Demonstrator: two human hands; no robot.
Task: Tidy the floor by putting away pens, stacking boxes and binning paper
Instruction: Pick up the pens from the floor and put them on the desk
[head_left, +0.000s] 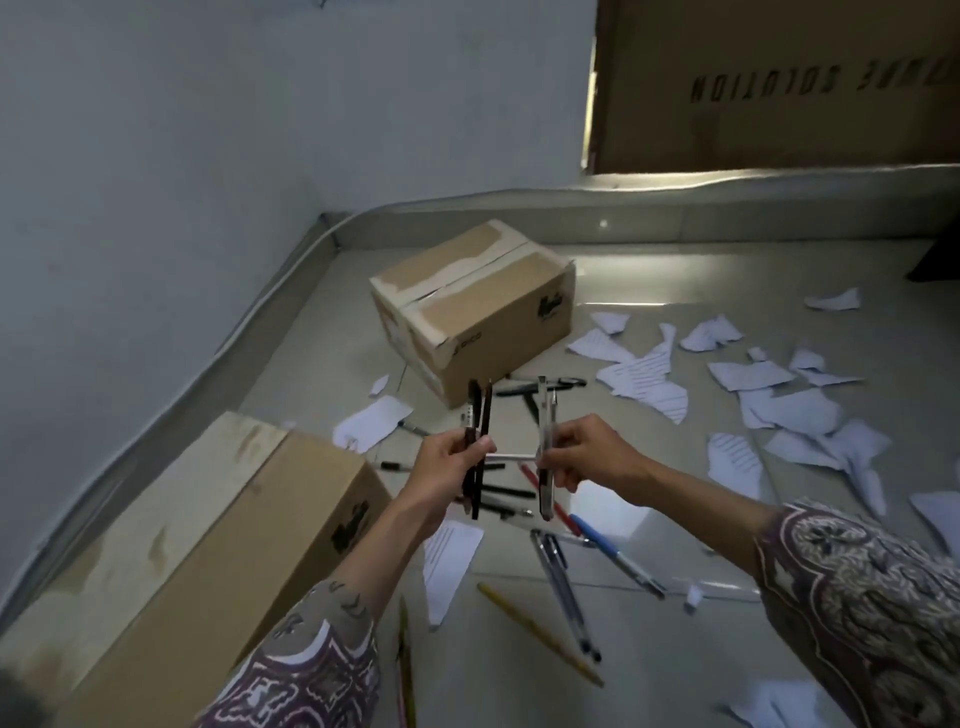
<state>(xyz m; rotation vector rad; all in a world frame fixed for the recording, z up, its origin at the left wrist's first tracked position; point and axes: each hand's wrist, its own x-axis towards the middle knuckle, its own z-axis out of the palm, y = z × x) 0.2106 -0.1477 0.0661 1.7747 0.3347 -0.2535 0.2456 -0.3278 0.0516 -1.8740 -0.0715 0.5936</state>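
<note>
Pale tiled floor (649, 291) strewn with torn paper (644, 382) and loose pens (566, 592), partly hidden behind raised hands: left hand (447, 467) grips dark pens (480, 415) upright, right hand (587, 457) pinches clear pens (544, 415), between two closed boxes (478, 306), contents unseen

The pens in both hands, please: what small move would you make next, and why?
Probably bring the right hand over and pass its clear pens into the left hand, beside the black pens. Each hand grips its own bunch, so neither is free, and more pens lie on the floor.
</note>
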